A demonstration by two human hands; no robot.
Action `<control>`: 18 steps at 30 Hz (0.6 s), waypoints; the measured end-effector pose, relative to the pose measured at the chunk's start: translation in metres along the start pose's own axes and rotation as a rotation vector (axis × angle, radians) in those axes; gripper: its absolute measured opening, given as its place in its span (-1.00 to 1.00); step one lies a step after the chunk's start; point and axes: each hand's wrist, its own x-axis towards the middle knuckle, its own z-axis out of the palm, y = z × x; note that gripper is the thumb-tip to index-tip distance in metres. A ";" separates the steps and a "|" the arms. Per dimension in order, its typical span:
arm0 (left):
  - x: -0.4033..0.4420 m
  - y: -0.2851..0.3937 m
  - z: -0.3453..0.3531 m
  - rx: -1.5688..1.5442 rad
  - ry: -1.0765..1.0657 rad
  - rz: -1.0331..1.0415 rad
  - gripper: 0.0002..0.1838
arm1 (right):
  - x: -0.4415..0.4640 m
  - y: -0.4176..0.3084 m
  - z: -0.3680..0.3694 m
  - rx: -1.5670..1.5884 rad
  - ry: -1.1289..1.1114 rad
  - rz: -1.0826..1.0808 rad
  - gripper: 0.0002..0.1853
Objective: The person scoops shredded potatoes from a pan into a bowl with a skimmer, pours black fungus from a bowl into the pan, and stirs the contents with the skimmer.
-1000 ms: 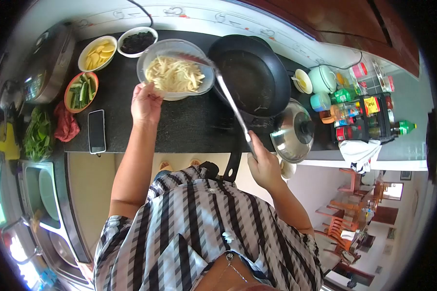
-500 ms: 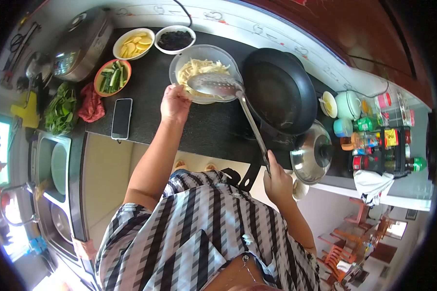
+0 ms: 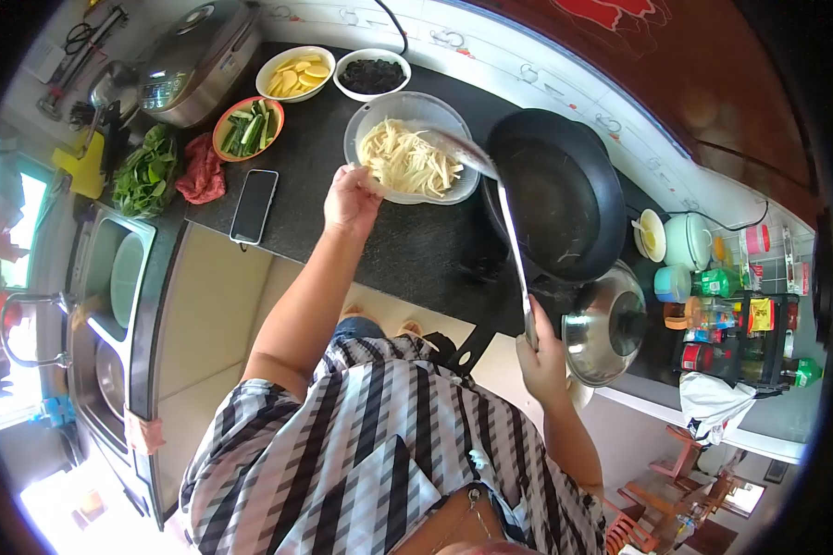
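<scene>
Silver metal slants away from you: the long-handled ladle [image 3: 514, 231] has its long axis running near-right to far-left, its blurred head pointing left over the translucent plastic bowl [image 3: 352, 139] of pale shredded strips [image 3: 407, 162]. Your right hand [image 3: 541, 356] is closed narrowly around the handle's near end, so the head lies far and left of that grip. Your left hand [image 3: 352, 199] pinches the bowl's near-left rim. Right of the bowl sits a deep black pan [image 3: 551, 203], a domed steel lid [image 3: 602, 333] just nearer. Underneath is a black countertop [image 3: 398, 254], with a dark-screened phone [image 3: 254, 208] to the left. Farther off are an orange-rimmed bowl of green pieces [image 3: 248, 129], then white bowls of yellow slices [image 3: 296, 76] and dark pieces [image 3: 372, 76], before a patterned white tile wall [image 3: 528, 74].
</scene>
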 end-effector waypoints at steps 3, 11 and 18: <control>0.009 -0.002 -0.004 0.017 -0.004 -0.013 -0.85 | 0.003 -0.021 -0.007 0.677 -0.146 0.335 -0.40; 0.067 -0.002 -0.034 0.106 0.010 -0.192 -0.90 | 0.014 -0.026 0.020 0.227 0.010 0.201 -0.41; 0.056 0.002 -0.021 0.488 0.098 -0.353 -0.87 | -0.010 -0.077 0.013 0.529 0.073 0.446 -0.39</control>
